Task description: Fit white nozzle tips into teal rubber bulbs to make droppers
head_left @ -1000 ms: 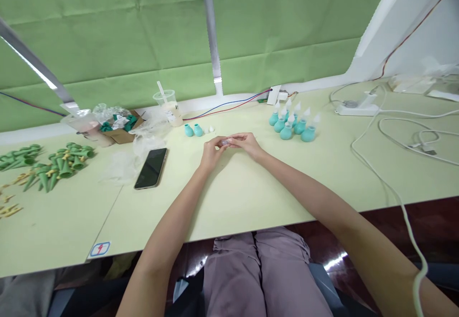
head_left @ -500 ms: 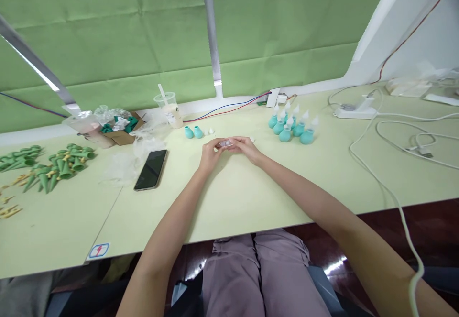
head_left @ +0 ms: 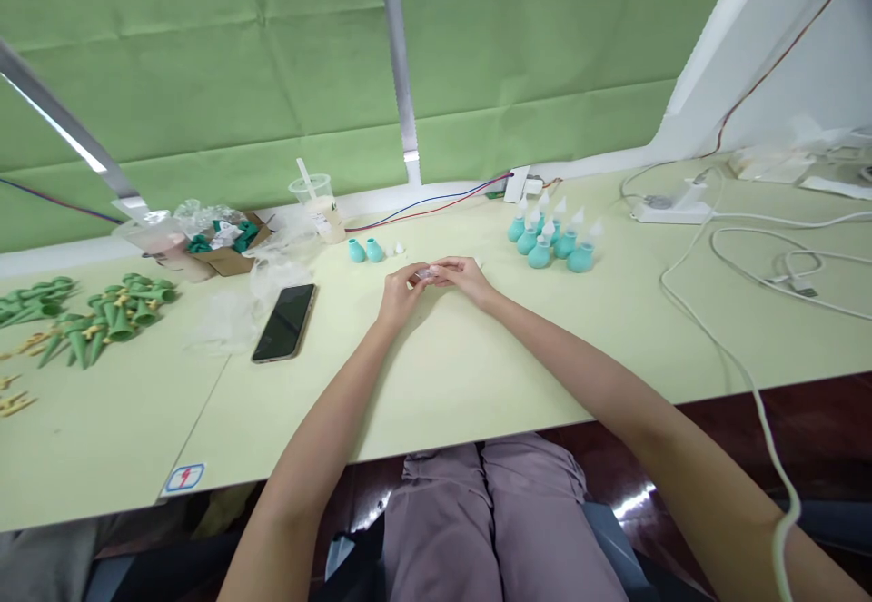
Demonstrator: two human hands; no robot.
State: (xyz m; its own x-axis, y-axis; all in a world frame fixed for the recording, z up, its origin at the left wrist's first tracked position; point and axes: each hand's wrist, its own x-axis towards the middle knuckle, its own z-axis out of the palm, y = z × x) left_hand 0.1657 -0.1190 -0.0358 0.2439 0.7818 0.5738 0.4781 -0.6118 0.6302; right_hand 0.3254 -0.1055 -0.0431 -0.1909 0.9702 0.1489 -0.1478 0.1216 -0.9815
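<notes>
My left hand (head_left: 401, 295) and my right hand (head_left: 464, 277) meet just above the table, fingers closed on one small clear-and-white piece (head_left: 423, 273). Its exact kind is hidden by the fingers. Behind my left hand stand two turquoise bulb-shaped pots (head_left: 365, 251) with open tops, and small white tips (head_left: 399, 249) lie beside them. To the right of my right hand several turquoise bulbs (head_left: 539, 252) stand in a group, each topped by a white pointed tip (head_left: 548, 228).
A phone (head_left: 284, 323) and a crumpled clear plastic bag (head_left: 235, 316) lie to the left. Beyond them are a drink cup (head_left: 325, 213), an open cardboard box (head_left: 235, 259) and green cone-shaped parts (head_left: 121, 316). White cables (head_left: 715, 348) and a power strip (head_left: 671, 210) occupy the right side.
The held piece is slightly more covered by my fingers than before. The whole view has shifted a little; both hands stay together in nearly the same place.
</notes>
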